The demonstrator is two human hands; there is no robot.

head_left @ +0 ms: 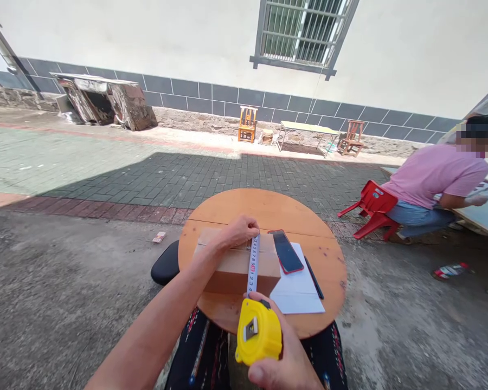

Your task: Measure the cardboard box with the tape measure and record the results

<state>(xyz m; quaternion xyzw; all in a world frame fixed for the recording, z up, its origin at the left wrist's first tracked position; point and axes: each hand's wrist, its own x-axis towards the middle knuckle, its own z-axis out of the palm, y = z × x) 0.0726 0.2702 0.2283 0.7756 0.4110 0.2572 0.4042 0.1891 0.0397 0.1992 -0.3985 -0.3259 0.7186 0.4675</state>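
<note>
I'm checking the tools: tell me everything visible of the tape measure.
The tape measure has a rounded yellow, plastic-looking case with a black piece on top and a silvery rectangle on its side. The right hand holds it; its numbered white blade extends over the cardboard box to the left hand.

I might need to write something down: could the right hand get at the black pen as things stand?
Probably not without letting go first: the right hand is holding the yellow tape measure. Otherwise the way looks free; the black pen lies uncovered beside the paper.
</note>
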